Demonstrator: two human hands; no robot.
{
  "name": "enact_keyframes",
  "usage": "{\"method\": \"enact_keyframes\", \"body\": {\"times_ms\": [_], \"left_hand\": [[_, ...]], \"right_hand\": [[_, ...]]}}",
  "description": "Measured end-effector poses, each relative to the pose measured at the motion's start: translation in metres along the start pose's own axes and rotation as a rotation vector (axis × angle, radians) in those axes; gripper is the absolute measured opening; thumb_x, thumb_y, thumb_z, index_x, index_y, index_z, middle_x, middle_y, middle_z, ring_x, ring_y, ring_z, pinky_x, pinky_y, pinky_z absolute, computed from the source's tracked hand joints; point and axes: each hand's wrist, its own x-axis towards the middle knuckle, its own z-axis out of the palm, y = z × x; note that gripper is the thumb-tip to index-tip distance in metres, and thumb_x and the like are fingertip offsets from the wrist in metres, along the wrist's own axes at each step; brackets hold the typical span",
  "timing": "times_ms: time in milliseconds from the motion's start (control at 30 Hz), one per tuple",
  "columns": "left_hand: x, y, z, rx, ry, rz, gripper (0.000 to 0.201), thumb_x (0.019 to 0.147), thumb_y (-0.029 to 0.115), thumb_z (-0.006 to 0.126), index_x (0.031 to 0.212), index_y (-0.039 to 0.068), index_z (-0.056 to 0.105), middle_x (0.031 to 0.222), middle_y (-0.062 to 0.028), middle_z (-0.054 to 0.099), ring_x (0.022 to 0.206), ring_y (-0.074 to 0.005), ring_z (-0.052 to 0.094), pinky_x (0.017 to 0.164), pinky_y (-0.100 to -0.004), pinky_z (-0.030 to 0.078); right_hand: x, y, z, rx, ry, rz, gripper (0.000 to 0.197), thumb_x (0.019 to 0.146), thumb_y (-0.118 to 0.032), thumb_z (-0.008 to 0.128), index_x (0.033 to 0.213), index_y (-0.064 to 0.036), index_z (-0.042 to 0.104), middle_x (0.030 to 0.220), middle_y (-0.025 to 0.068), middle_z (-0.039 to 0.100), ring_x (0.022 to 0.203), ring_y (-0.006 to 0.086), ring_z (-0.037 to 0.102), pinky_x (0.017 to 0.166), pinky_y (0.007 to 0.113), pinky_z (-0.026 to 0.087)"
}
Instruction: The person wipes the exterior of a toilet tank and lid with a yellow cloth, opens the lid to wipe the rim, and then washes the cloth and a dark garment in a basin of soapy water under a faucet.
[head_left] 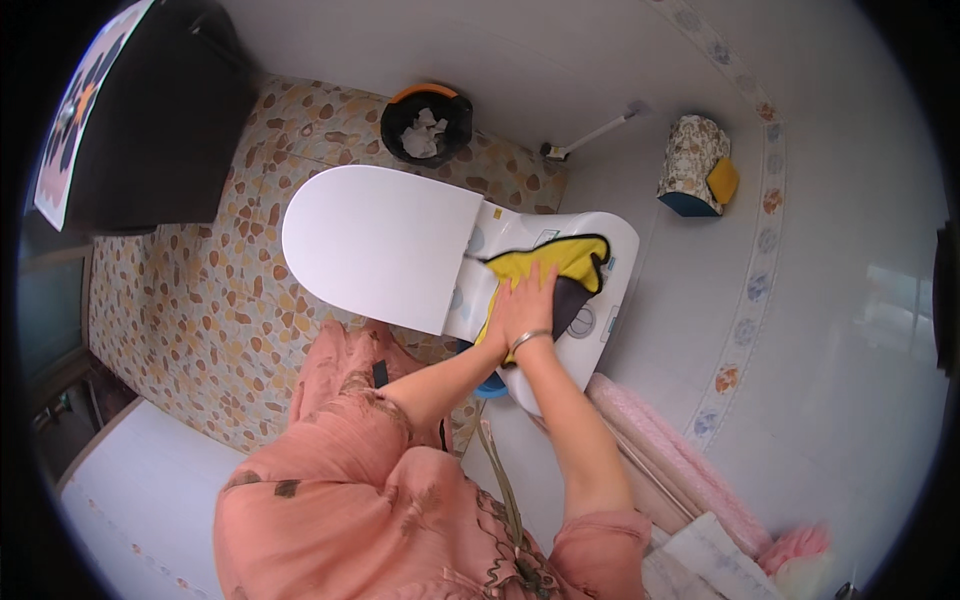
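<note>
A yellow and dark grey cloth (pixel 575 257) with black edging lies rumpled over the tank end of a white toilet (pixel 610 240). My right hand (pixel 530 305), with a silver bracelet at the wrist, presses on the cloth with its fingers stretched out and spread. Close against it, my left hand (pixel 496 326) rests on the cloth's near-left part; its visible fingers are stretched out, and the rest is partly hidden by the right hand. The white toilet lid (pixel 380 245) is down, to the left of the cloth. A round button (pixel 580 321) shows beside the cloth's grey part.
A black bin (pixel 427 130) with an orange rim holds crumpled paper. A toilet brush (pixel 590 137) stands by the wall, and a patterned holder (pixel 694 165) with a yellow sponge (pixel 722 182) is on it. A blue basin (pixel 490 385) sits below the toilet; a dark cabinet (pixel 165 120) stands far left.
</note>
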Motion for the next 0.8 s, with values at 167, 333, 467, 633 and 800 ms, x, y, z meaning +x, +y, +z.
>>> {"method": "enact_keyframes", "body": {"times_ms": [167,333,467,633,800], "left_hand": [[-0.077,-0.08,-0.009,0.258,0.018,-0.308,0.03,0.085,0.028,0.046,0.104,0.005,0.053,0.105,-0.017,0.057,0.097,-0.03,0.056,0.08,-0.0372,0.044],[-0.084,-0.136,-0.023,0.579,-0.101,-0.739,0.023,0.082,0.022,0.05,0.09,0.006,0.065,0.095,-0.019,0.062,0.089,-0.0317,0.061,0.072,-0.0391,0.05],[-0.107,-0.168,-0.021,0.526,0.065,-0.628,0.025,0.082,0.02,0.051,0.093,0.002,0.064,0.095,-0.0201,0.062,0.09,-0.0307,0.061,0.075,-0.039,0.049],[-0.141,-0.139,-0.018,0.332,-0.021,-0.566,0.027,0.081,0.021,0.052,0.098,0.002,0.06,0.101,-0.0205,0.057,0.094,-0.0316,0.057,0.078,-0.039,0.047],[-0.135,-0.119,-0.025,0.237,-0.035,-0.506,0.032,0.079,0.022,0.054,0.103,0.001,0.056,0.107,-0.0209,0.053,0.098,-0.0324,0.054,0.081,-0.0391,0.045]], "right_hand": [[-0.065,-0.079,0.035,-0.203,-0.098,-0.283,0.045,0.09,-0.024,0.035,0.13,-0.0053,0.039,0.134,0.0075,0.04,0.129,0.0312,0.027,0.106,0.046,0.011],[-0.048,-0.123,0.068,0.457,-0.507,-0.053,0.043,0.085,-0.015,0.044,0.126,-0.0036,0.042,0.128,0.0111,0.045,0.119,0.0278,0.041,0.099,0.034,0.031],[-0.079,-0.13,0.084,0.695,-0.468,0.12,0.026,0.084,-0.011,0.049,0.108,-0.0036,0.056,0.117,0.0162,0.053,0.105,0.0257,0.054,0.088,0.032,0.043],[-0.085,-0.115,0.08,0.628,-0.708,0.044,0.023,0.084,-0.009,0.048,0.103,-0.0041,0.06,0.111,0.0164,0.058,0.097,0.0269,0.059,0.083,0.033,0.046],[-0.079,-0.132,0.122,0.438,-0.507,-0.144,0.025,0.084,-0.009,0.048,0.107,-0.0042,0.059,0.107,0.017,0.059,0.092,0.0283,0.061,0.076,0.036,0.05]]}}
